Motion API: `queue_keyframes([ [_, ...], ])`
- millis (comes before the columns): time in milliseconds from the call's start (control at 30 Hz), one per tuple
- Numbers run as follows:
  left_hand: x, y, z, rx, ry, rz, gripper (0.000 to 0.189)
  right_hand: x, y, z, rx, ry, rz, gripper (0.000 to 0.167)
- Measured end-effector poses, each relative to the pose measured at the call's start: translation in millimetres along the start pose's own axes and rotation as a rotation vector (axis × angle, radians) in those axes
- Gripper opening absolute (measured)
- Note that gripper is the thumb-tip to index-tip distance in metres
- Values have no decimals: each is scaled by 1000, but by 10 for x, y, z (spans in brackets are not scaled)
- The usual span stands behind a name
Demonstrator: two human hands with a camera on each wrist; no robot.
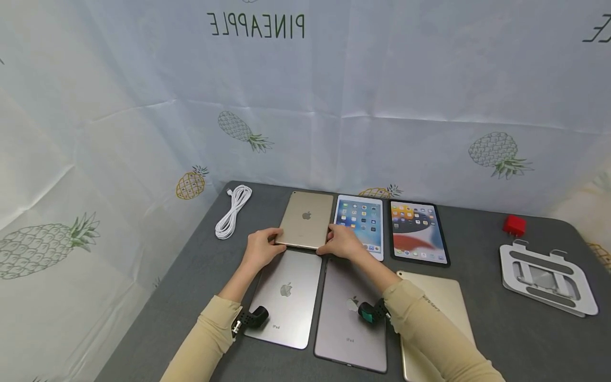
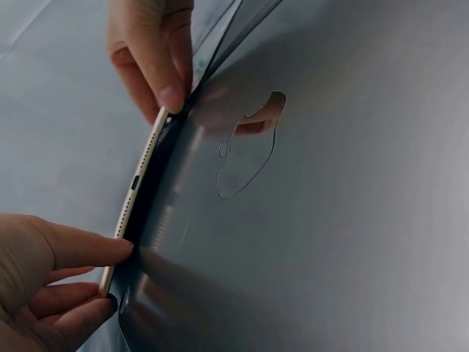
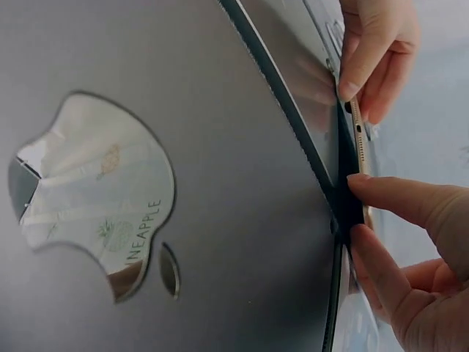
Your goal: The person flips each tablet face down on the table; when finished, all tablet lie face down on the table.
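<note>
A small gold tablet (image 1: 305, 220) lies back side up, its apple logo showing, at the far left of the grey table. My left hand (image 1: 260, 248) pinches its near left corner between thumb and fingers, and my right hand (image 1: 340, 241) pinches the near right corner. In the left wrist view the tablet's thin edge (image 2: 135, 183) shows a port and speaker holes between both hands. Just nearer to me is a silver tablet (image 1: 286, 313), also back up. A darker grey tablet (image 1: 343, 323) lies beside it, partly beneath my right forearm.
Right of the gold tablet are a white-framed tablet (image 1: 358, 217) and a black-framed tablet (image 1: 417, 233), screens lit. Another gold tablet (image 1: 453, 302) is partly covered by my right sleeve. A coiled white cable (image 1: 233, 212) lies left; a red plug (image 1: 514, 225) and folding stand (image 1: 549, 276) lie right.
</note>
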State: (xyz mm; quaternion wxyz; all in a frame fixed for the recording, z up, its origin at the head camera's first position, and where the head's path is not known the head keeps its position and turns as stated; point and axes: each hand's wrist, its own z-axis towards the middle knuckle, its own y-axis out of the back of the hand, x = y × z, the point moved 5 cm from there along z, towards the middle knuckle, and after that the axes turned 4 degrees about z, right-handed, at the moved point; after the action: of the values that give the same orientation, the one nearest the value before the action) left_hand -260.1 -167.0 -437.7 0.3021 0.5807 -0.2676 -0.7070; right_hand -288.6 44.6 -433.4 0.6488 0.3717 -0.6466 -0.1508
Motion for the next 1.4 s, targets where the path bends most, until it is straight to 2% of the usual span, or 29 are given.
queue_keyframes([
  [133,20,-6,10,-1,6,-4,44,20,-5,2,-13,52,-61,32],
  [333,38,-11,32,-12,-2,3,43,47,-15,19,-32,101,-139,32],
  [600,17,-26,37,10,6,-2,43,21,-38,28,-34,84,-144,32],
  [767,-7,-31,27,24,9,-50,47,16,-38,28,-56,121,-149,30],
  [967,3,-58,-1,7,20,-48,44,-16,-39,12,-57,157,-86,24],
  [1033,-11,-79,-9,0,13,-48,42,-36,-24,-6,-66,164,-48,32],
  [1167,-116,-126,-19,5,-11,-80,38,-77,54,-71,-101,168,32,57],
  [1233,-202,-156,-19,18,-31,-112,38,-93,124,-115,-132,177,51,57],
  [1400,-480,-222,-37,60,-55,-262,40,-138,361,-236,-227,192,134,62],
])
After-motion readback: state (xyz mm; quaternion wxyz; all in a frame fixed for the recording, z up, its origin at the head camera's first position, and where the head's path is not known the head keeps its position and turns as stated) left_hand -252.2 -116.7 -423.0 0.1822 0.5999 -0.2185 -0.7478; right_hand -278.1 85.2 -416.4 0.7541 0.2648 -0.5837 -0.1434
